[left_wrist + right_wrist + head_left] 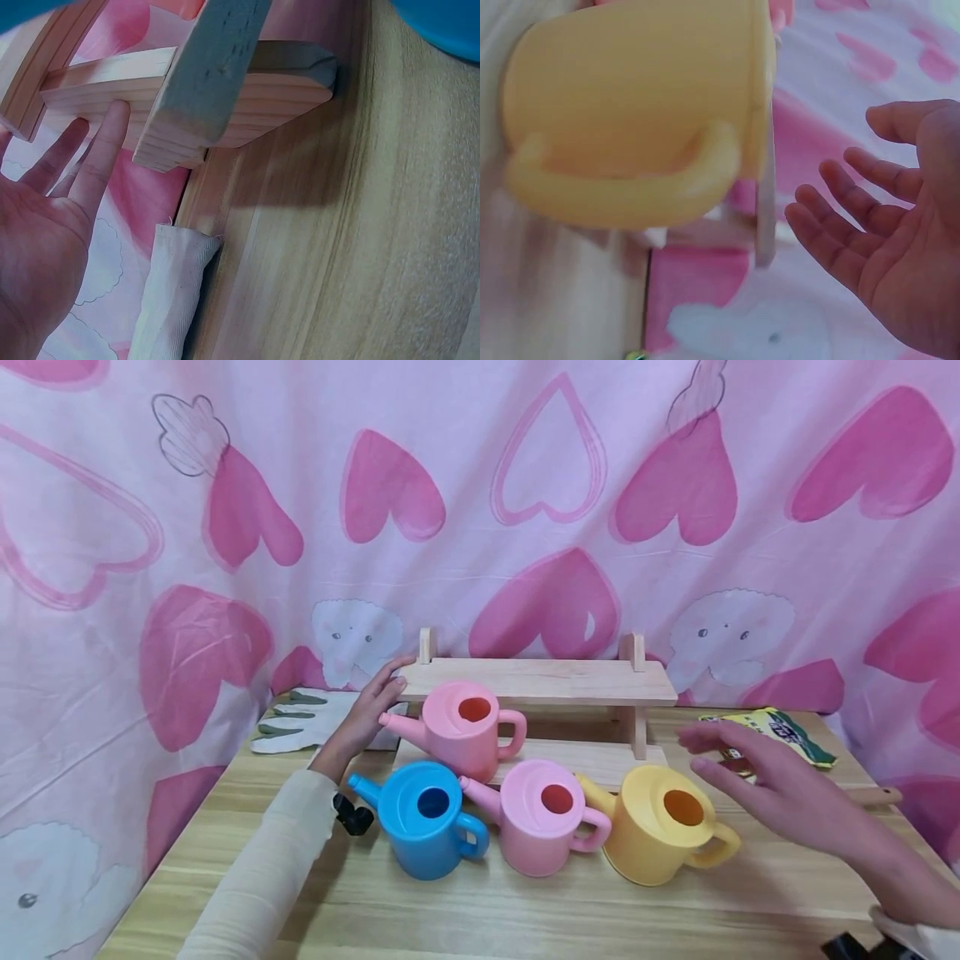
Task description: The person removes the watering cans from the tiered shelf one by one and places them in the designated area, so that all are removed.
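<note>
My left hand (372, 706) is at the left end of a two-tier wooden shelf (540, 681). In the left wrist view its fingers lie nearly straight against the wooden side piece (277, 105). My right hand (780, 781) hovers, fingers spread and holding nothing, to the right of a yellow watering can (652, 835). A coral-pink watering can (457, 743) sits at the lower tier, in front of the upper board. Closer to me, a blue watering can (423, 835) and a light pink watering can (536, 831) stand upright on the table, left of the yellow one.
A pair of white-and-green gloves (300, 722) lies behind my left forearm. At the back right is a yellow-green packet (787, 735), partly covered by my right hand. A wooden handle (873, 796) shows beyond my right wrist. A pink heart-print curtain (465, 577) hangs behind the table.
</note>
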`<state>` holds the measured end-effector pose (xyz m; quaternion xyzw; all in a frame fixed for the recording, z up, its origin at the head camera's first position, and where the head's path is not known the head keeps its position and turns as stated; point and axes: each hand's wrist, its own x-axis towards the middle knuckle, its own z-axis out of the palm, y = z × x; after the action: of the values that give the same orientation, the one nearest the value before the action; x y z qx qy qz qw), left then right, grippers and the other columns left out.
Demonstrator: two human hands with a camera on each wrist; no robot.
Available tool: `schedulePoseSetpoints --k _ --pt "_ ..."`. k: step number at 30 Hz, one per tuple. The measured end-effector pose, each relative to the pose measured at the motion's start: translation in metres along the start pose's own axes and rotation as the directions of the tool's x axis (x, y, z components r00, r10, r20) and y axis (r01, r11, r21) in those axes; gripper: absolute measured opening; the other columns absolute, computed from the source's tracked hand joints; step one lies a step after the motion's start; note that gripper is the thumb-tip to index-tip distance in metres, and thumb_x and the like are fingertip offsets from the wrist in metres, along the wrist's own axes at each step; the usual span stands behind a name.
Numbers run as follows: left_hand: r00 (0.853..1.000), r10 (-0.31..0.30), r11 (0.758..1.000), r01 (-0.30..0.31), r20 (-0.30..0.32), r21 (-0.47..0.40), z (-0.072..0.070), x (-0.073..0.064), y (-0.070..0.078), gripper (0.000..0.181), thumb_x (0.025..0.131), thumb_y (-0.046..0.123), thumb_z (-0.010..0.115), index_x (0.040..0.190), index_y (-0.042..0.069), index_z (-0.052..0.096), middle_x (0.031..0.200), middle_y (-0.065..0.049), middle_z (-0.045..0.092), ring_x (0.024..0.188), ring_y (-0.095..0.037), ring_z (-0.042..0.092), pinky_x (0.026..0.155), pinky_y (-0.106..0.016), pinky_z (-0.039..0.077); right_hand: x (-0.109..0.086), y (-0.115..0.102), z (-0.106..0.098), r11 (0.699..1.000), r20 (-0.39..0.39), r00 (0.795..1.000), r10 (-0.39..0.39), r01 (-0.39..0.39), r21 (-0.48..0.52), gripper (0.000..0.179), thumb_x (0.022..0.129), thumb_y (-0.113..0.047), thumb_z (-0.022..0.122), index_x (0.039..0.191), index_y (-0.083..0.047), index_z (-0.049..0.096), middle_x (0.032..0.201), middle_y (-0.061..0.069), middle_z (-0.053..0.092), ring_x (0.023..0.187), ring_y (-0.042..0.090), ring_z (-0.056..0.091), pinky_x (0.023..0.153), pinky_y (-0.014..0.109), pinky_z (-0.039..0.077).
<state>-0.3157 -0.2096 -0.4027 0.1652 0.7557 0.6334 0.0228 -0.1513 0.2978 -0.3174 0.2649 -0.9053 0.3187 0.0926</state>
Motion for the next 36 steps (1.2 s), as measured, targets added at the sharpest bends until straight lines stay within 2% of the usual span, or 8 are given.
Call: schedulePoseSetpoints --k 7,13,18,22,32,36 --pt "1.000 -0.012 1.000 0.012 -0.007 0.007 0.002 0.000 0.001 0.056 0.109 0.044 0.046 0.160 0.025 0.035 0.166 -0.005 0.027 0.145 -0.038 0.035 0.114 -0.066 0.029 0.049 -0.025 0.000 0.997 0.145 0.988 -0.057 0.063 -0.034 0.035 0.101 -0.016 0.069 0.135 -0.018 0.063 0.127 -0.005 0.066 0.108 0.013 0.065 0.084 0.031 0.059" --pt "1.000 -0.001 1.000 0.001 -0.001 -0.007 0.002 0.000 0.001 0.055 0.110 0.042 0.045 0.161 0.024 0.034 0.166 -0.006 0.026 0.146 -0.039 0.034 0.115 -0.066 0.028 0.080 -0.037 0.013 0.994 0.198 0.974 -0.106 0.110 -0.010 0.030 0.101 -0.017 0.069 0.130 -0.012 0.065 0.119 -0.002 0.068 0.102 0.012 0.066 0.080 0.031 0.059" --pt "1.000 0.003 1.000 -0.002 0.005 -0.015 0.001 0.001 0.000 0.056 0.110 0.040 0.044 0.161 0.021 0.033 0.166 -0.007 0.026 0.146 -0.040 0.034 0.115 -0.066 0.026 0.101 -0.045 0.030 0.989 0.245 0.958 -0.150 0.145 0.038 0.027 0.100 -0.011 0.069 0.127 -0.006 0.066 0.118 0.004 0.069 0.100 0.016 0.070 0.082 0.033 0.060" --pt "1.000 0.005 1.000 -0.005 0.010 -0.021 0.001 0.001 0.000 0.055 0.111 0.039 0.043 0.161 0.019 0.033 0.166 -0.009 0.027 0.146 -0.041 0.033 0.115 -0.067 0.025 0.118 -0.052 0.044 0.984 0.284 0.942 -0.177 0.175 0.032 0.027 0.100 -0.009 0.068 0.126 -0.005 0.068 0.118 0.007 0.069 0.102 0.020 0.069 0.086 0.039 0.059" --pt "1.000 0.002 1.000 -0.002 0.011 -0.005 0.000 0.000 -0.001 0.057 0.109 0.043 0.046 0.161 0.022 0.033 0.165 -0.007 0.028 0.145 -0.040 0.035 0.114 -0.067 0.028 0.146 -0.060 0.076 0.975 0.390 0.897 -0.209 0.158 0.159 0.033 0.101 -0.006 0.067 0.133 -0.001 0.065 0.125 0.011 0.069 0.108 0.027 0.069 0.091 0.036 0.058" --pt "1.000 0.009 1.000 -0.009 0.015 -0.014 0.000 0.000 -0.002 0.055 0.110 0.041 0.045 0.161 0.022 0.034 0.165 -0.008 0.028 0.145 -0.040 0.035 0.114 -0.067 0.027 0.151 -0.062 0.084 0.974 0.393 0.897 -0.204 0.144 0.176 0.035 0.100 -0.010 0.068 0.135 -0.002 0.064 0.126 0.012 0.069 0.109 0.026 0.068 0.092 0.036 0.057"
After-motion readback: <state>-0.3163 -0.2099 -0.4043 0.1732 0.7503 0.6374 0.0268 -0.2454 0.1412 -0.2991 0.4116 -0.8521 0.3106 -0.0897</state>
